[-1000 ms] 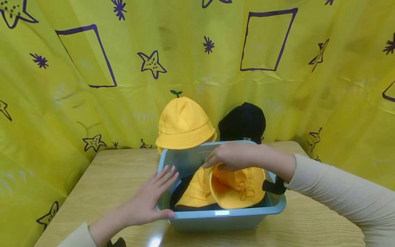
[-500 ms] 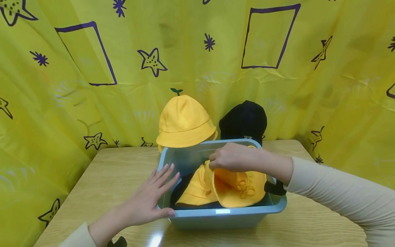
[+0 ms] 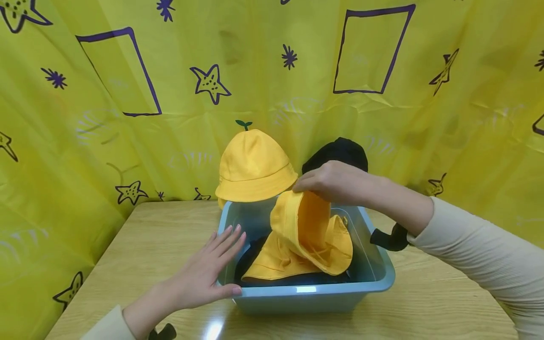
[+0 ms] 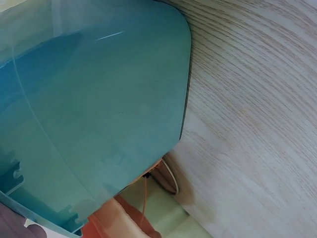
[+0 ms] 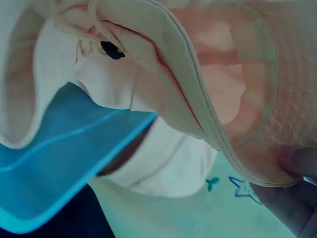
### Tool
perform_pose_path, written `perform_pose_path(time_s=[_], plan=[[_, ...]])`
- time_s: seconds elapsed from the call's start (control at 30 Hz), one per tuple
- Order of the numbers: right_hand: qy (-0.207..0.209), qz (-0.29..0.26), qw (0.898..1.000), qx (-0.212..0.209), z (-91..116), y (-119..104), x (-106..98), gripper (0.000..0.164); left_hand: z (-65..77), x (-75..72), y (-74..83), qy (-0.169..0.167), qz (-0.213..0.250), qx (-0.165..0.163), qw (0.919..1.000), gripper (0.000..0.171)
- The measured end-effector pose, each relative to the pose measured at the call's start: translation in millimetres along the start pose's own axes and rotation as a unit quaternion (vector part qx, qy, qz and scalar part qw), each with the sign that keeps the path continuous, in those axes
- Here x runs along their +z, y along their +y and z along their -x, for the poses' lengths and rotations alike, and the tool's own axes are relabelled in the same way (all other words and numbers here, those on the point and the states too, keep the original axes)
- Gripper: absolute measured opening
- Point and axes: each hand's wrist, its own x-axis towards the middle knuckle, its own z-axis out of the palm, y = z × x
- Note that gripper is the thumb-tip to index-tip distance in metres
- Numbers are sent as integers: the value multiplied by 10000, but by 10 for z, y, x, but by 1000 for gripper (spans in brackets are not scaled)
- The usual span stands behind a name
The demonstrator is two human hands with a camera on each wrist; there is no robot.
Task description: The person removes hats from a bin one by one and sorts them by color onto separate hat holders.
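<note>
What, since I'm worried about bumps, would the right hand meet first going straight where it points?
Probably the sprout-topped yellow hat; depth is unclear, so the right hand might pass in front of it.

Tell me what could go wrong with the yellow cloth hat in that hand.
The right hand pinches just the brim of the yellow cloth hat, so it might slip free. A thin looped cord could snag on the light-blue plastic bin. The yellow dome-shaped hat with a green sprout, standing behind that bin, might get bumped.
</note>
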Motion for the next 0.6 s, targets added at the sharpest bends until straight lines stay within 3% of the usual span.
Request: perform_pose_path(time_s=[0.33, 0.6], plan=[[1222, 57, 9917, 398, -3, 78, -357, 31, -11, -12, 5, -6, -7, -56, 10000, 85], [2087, 998, 9709, 614, 66, 94, -378, 19, -4, 0, 11, -11, 64, -99, 9999, 85]])
